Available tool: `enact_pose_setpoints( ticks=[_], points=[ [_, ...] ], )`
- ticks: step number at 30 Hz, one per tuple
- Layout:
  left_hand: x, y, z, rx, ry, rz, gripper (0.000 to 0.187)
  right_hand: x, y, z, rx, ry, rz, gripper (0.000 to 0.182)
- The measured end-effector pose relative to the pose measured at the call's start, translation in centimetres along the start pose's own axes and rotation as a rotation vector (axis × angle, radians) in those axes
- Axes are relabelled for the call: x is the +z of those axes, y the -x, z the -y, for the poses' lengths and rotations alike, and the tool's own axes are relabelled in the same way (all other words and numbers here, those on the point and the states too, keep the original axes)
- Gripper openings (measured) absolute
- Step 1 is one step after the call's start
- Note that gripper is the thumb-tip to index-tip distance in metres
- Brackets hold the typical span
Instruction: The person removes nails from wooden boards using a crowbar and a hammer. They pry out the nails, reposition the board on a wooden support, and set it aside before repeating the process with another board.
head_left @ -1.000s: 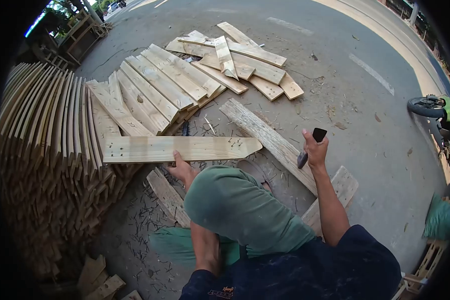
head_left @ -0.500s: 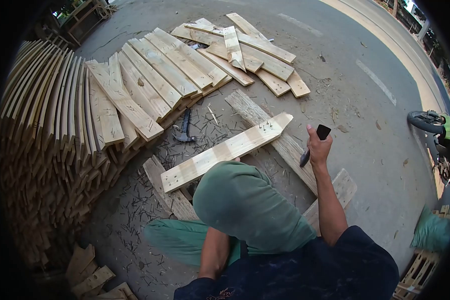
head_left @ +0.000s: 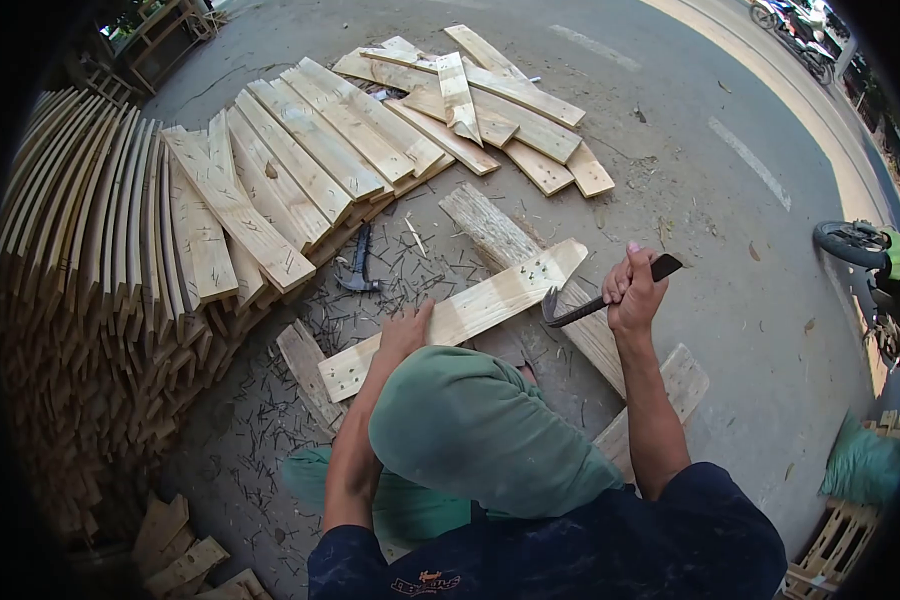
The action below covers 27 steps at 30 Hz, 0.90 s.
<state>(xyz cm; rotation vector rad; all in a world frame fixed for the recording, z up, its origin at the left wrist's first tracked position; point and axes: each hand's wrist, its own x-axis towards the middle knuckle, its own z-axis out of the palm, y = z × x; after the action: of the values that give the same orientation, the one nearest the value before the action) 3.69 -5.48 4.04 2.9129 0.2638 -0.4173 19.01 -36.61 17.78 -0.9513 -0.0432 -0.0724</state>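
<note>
Hooked bar beside a nailed board

The board lies across two old timbers. The left hand lies over it; whether fingers curl beneath, I cannot tell. The right hand is wrapped round the bar, its hook just beside the board's right end. The board looks stiff and light, best held at its bare mid-edges.

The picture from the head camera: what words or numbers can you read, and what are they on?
Dark shirt: orange lettering, too small and blurred to read.
Nothing readable on the board under the left hand, the hooked bar or the motorbike.
</note>
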Motion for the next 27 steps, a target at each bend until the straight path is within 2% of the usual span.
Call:
enact_pose_setpoints(
  ticks=[2,3,6,10,12,14,15,17,18,19,20,23,27],
  points=[
    [0.0,0.2,-2.8,-0.122,0.080,0.105,0.086,1.0,-0.5,-1.1,0.001,0.068,-0.030,0.038],
    [0.5,0.4,-4.5,-0.176,0.124,0.140,0.109,1.6,-0.8,-1.4,0.000,0.086,-0.039,0.039],
    [0.7,1.3,-8.9,-0.266,0.198,0.121,0.110,1.6,-2.2,-2.9,-0.014,0.029,-0.010,0.032],
    [-0.7,2.2,-11.7,-0.313,0.270,0.169,0.112,2.0,-4.3,-4.1,-0.037,0.071,-0.034,0.032],
    [-0.7,2.2,-12.2,-0.329,0.296,0.176,0.112,2.4,-5.1,-4.5,-0.051,0.096,-0.025,0.032],
    [-0.4,2.3,-11.9,-0.302,0.279,0.133,0.098,2.7,-5.8,-5.0,-0.114,0.135,-0.024,0.032],
    [-0.2,2.2,-11.8,-0.297,0.285,0.130,0.098,3.3,-5.9,-4.8,-0.111,0.140,-0.044,0.035],
    [0.3,2.1,-11.4,-0.297,0.299,0.130,0.097,3.8,-4.1,-6.5,-0.208,0.366,-0.041,0.041],
    [0.5,2.2,-11.4,-0.300,0.316,0.136,0.096,4.5,-1.3,-9.9,-0.322,0.543,0.024,0.045],
    [0.8,2.2,-11.3,-0.303,0.338,0.146,0.096,6.5,3.5,-10.9,-0.560,0.728,0.426,0.042],
    [1.1,2.1,-10.9,-0.304,0.356,0.153,0.096,6.6,6.0,-14.1,-0.731,0.835,0.651,0.040],
    [2.1,2.6,-9.9,-0.310,0.393,0.148,0.094,9.3,6.5,-15.3,-0.648,0.851,0.636,0.036],
    [3.3,2.8,-8.7,-0.327,0.461,0.162,0.093,8.3,4.9,-12.6,-0.514,0.809,0.654,0.035]
  ],
)
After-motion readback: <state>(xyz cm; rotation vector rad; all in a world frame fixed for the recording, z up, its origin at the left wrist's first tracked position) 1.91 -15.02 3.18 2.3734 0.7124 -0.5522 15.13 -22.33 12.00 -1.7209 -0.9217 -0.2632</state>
